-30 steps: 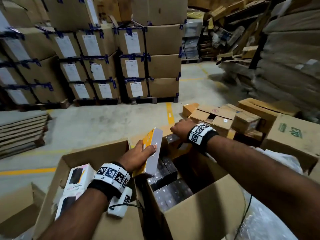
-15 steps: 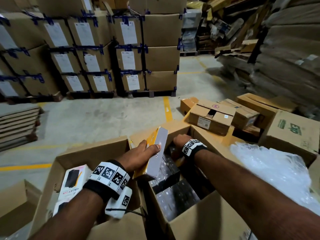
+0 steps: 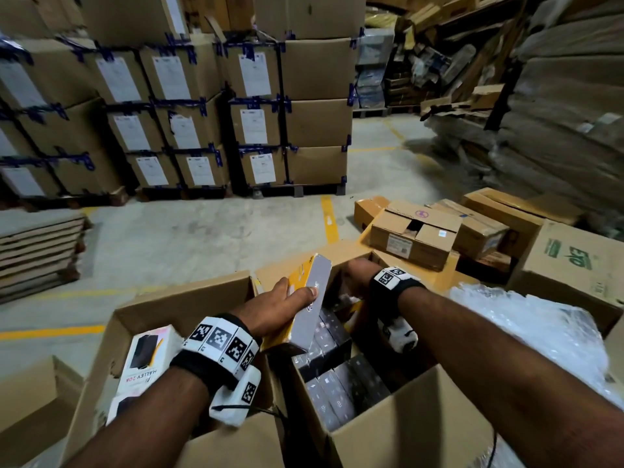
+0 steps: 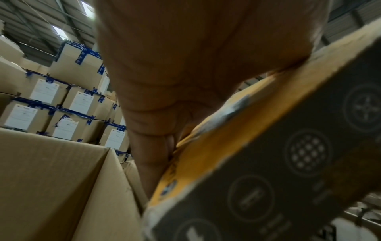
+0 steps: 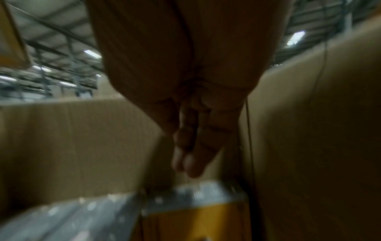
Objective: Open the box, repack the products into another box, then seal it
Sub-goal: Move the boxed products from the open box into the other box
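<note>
- The left hand [image 3: 275, 307] is gripping a yellow-and-grey product carton [image 3: 309, 300], thumb lying across its grey face and fingers wrapping the yellow side; the left wrist view is showing the palm pressing on the carton's yellow edge.
- That carton is standing tilted on end, its lower corner hanging just above the dark packs [image 3: 337, 383] filling the right-hand open cardboard box [image 3: 398, 430], close to that box's left wall.
- The right hand [image 3: 359, 271] is reaching down at the far end of the same box; in the right wrist view its fingers [image 5: 191, 156] are lying straight and together, pointing down between the box wall and a blurred pack, holding nothing that I can see.
- Left of that box, touching it, a second open box [image 3: 169, 295] is holding white product cartons [image 3: 148, 356] against its left wall, with free depth showing beside them.
- Right of the packed box, crumpled clear plastic wrap [image 3: 540, 325] is lying against its rim.
- Beyond the box's far flap, small brown cartons [image 3: 413, 239] are crowding the floor; bare concrete is opening further out, up to stacked labelled cases [image 3: 250, 106].
</note>
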A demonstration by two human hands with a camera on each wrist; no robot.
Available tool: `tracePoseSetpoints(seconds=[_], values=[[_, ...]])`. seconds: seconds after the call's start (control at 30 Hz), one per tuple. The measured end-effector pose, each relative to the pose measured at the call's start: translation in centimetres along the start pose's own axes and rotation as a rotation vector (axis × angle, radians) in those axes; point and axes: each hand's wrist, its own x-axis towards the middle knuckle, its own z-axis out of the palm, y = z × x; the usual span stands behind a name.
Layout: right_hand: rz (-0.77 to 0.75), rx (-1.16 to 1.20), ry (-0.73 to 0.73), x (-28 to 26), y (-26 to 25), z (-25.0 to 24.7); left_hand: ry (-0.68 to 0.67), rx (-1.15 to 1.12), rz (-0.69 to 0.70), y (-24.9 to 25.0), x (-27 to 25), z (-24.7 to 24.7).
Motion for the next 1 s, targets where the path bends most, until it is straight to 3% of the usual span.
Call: tracePoseSetpoints(seconds=[0.07,0.17,0.23,0.37,0.47,0.53,0.73,1.0], values=[[-0.067,0.259,0.055,-1.8,-1.5,-2.1,0.011,-0.006,0.002,0.2,0.2,0.0],[-0.034,0.714,-0.179,-5.7,-4.2,-5.2,0.008,0.020,-0.020,0.9,-0.2,0.3],[-0.002,0.717,-0.299,-7.1,-5.4,-6.2,0.011,0.078,-0.034,1.4,-0.4,0.6],[-0.130,0.487,-0.326,-6.7,-5.8,-6.7,-0.003,0.255,0.005,2.1,-1.0,0.4],[-0.177,0.229,-0.180,-6.9,-4.3,-8.3,-0.009,0.341,0.025,1.6,-1.0,-0.6],[-0.204,0.090,-0.068,-7.9,-3.2,-9.9,-0.062,0.532,0.018,1.3,-1.6,-1.5],[-0.204,-0.172,0.103,-8.3,-1.2,-11.8,-0.052,0.872,-0.028,1.5,-2.3,-0.9],[-0.137,-0.472,0.005,-6.6,-1.4,-6.7,0.000,0.934,0.061,0.6,-1.7,-0.9]])
